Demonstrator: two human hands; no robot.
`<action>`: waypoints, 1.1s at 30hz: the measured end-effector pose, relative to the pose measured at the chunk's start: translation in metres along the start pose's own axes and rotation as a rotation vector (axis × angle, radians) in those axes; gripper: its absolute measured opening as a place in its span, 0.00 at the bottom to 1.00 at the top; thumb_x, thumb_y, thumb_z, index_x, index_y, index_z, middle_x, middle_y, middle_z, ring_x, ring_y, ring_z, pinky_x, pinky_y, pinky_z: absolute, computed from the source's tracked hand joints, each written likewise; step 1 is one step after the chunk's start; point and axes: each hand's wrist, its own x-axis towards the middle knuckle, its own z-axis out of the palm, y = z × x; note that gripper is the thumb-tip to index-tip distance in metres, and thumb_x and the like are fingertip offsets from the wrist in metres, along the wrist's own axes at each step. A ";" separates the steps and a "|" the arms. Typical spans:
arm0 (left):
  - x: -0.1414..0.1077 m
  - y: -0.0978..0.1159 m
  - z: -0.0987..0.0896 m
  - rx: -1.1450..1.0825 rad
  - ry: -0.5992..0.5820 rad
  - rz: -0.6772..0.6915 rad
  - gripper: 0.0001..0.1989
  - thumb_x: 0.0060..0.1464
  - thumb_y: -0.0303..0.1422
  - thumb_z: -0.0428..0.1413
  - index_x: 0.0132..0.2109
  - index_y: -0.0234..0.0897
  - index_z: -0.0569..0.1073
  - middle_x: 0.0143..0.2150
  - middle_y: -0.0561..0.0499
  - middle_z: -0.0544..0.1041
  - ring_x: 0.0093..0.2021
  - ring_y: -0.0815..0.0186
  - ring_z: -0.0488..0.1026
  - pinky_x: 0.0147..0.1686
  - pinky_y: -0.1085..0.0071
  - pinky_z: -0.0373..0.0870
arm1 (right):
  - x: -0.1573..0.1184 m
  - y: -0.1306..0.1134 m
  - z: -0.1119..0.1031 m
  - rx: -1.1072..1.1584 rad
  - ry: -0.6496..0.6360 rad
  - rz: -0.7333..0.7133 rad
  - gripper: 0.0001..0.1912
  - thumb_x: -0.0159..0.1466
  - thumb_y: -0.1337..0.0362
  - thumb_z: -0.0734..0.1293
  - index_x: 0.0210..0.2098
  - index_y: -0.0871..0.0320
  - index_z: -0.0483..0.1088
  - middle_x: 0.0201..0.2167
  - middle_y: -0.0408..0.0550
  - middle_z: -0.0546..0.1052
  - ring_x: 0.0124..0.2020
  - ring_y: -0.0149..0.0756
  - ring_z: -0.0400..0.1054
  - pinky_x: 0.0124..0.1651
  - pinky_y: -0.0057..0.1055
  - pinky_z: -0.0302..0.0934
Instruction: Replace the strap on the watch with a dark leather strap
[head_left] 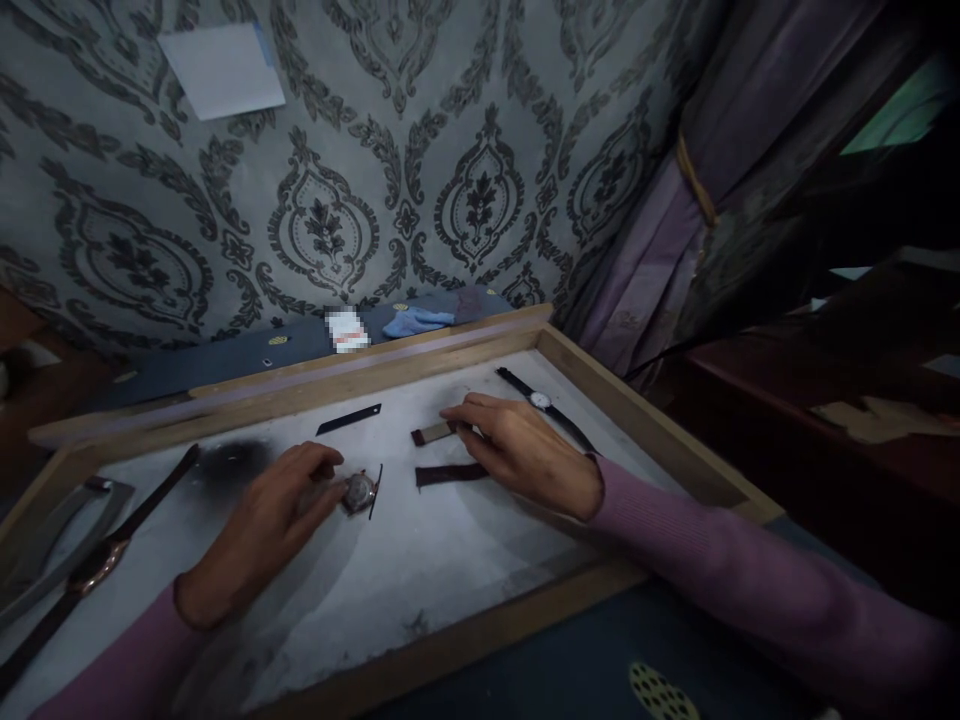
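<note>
By the watch case [360,491], our left hand [262,520] curls; rightward, our right hand [529,452] overlaps straps [448,475]; we cannot tell either grip.

Tray: white base, wooden rim [457,352]
Centre: round watch case [360,491]
Just right of case: thin dark bar [376,493]
Farther right: two strap pieces [448,474], white-faced watch [539,400]
Behind case: dark strip [349,419]
Left of case: rose-gold watch [99,568], grey band [64,545]
</note>
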 end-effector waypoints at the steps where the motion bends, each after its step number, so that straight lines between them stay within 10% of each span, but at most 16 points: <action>1: 0.000 0.001 0.002 0.012 -0.019 -0.004 0.11 0.62 0.40 0.51 0.47 0.40 0.65 0.42 0.48 0.71 0.41 0.59 0.70 0.41 0.64 0.66 | 0.000 0.000 0.000 0.011 0.002 -0.010 0.16 0.64 0.74 0.58 0.48 0.65 0.71 0.37 0.53 0.75 0.36 0.36 0.69 0.40 0.31 0.61; 9: 0.001 0.003 0.013 0.034 -0.104 0.060 0.06 0.61 0.36 0.51 0.40 0.38 0.66 0.38 0.50 0.67 0.38 0.61 0.66 0.37 0.66 0.63 | 0.002 -0.008 -0.002 0.222 -0.054 0.019 0.16 0.61 0.74 0.58 0.45 0.63 0.73 0.33 0.50 0.76 0.30 0.33 0.67 0.37 0.29 0.60; 18: 0.003 0.010 0.012 -0.173 -0.110 0.014 0.03 0.59 0.31 0.53 0.40 0.39 0.64 0.37 0.52 0.69 0.38 0.63 0.65 0.36 0.69 0.61 | 0.021 -0.038 0.009 1.116 -0.418 0.391 0.13 0.57 0.72 0.62 0.40 0.64 0.74 0.28 0.44 0.74 0.17 0.21 0.49 0.20 0.23 0.44; 33: 0.006 0.006 0.011 -0.141 -0.027 0.036 0.10 0.53 0.26 0.60 0.41 0.38 0.67 0.36 0.52 0.71 0.39 0.64 0.67 0.39 0.72 0.62 | 0.025 -0.023 0.040 0.814 -0.270 0.265 0.17 0.58 0.58 0.63 0.43 0.61 0.72 0.26 0.48 0.75 0.31 0.37 0.69 0.35 0.33 0.61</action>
